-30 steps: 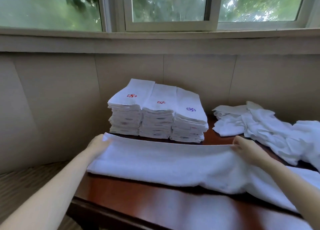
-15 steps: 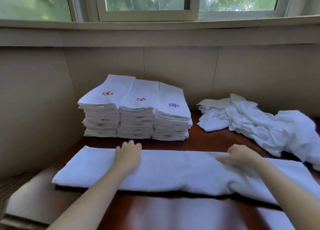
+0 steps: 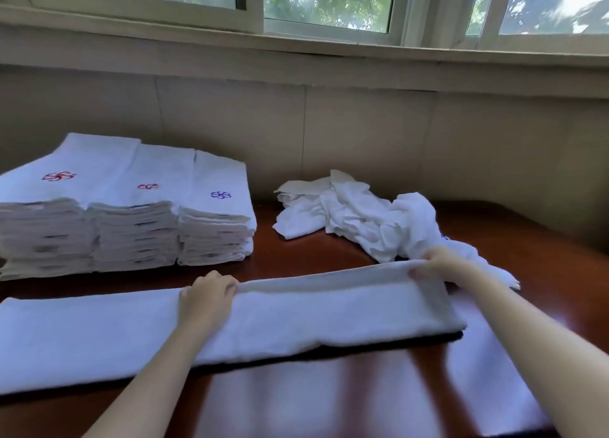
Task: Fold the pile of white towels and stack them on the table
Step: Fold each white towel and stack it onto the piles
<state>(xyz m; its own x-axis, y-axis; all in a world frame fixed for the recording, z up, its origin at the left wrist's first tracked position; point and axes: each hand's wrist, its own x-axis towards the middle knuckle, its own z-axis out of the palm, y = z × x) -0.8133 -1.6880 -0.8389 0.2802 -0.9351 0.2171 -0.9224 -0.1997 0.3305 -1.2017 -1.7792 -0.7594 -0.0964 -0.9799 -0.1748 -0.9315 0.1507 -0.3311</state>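
A long white towel (image 3: 296,319), folded lengthwise into a strip, lies across the dark wooden table (image 3: 329,398). My left hand (image 3: 206,294) grips its far edge near the middle, fingers curled over the fold. My right hand (image 3: 438,263) pinches the far edge at the towel's right end and lifts it slightly. Three side-by-side stacks of folded white towels (image 3: 125,207) with red and blue emblems stand at the back left. A crumpled pile of unfolded white towels (image 3: 362,220) lies at the back right, just behind my right hand.
A beige panelled wall (image 3: 362,134) rises right behind the table, with a window sill and windows (image 3: 329,3) above. The table's glossy front part reflects the window light. The towel's left end runs out past the frame's left edge.
The view has swung right and closer. My left hand moved from lying flat on the towel to gripping its far edge. My right hand shifted to the right end and raised that edge.
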